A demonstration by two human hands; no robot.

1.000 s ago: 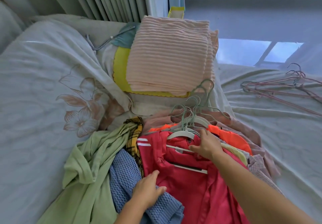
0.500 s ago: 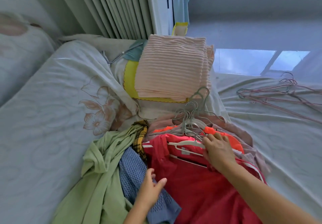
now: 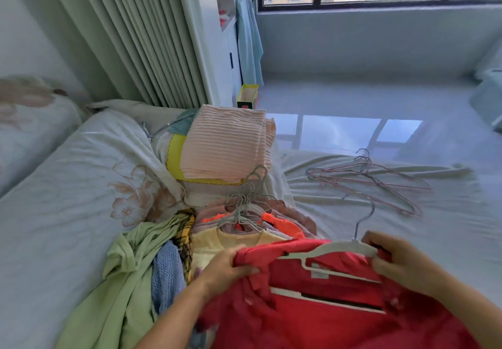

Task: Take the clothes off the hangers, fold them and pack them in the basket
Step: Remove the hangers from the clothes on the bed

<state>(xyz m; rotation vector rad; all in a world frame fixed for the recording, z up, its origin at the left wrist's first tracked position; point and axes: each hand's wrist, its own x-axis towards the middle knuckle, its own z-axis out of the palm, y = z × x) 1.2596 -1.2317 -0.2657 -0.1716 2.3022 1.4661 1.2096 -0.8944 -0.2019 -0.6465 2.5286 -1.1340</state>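
We hold the red garment (image 3: 339,302) at the bed's (image 3: 407,212) near edge, still on its white hanger (image 3: 334,250): left hand (image 3: 225,265) gripping one shoulder, right hand (image 3: 394,259) gripping the hanger's other end. Bare hangers (image 3: 364,178) lie mid-bed; a hung pile (image 3: 244,221) waits. No basket shows, so we judge most work remains.

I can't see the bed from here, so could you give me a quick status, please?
Left hand and right hand grip red garment, white hanger inside. More hung clothes wait behind. Nothing blocking.
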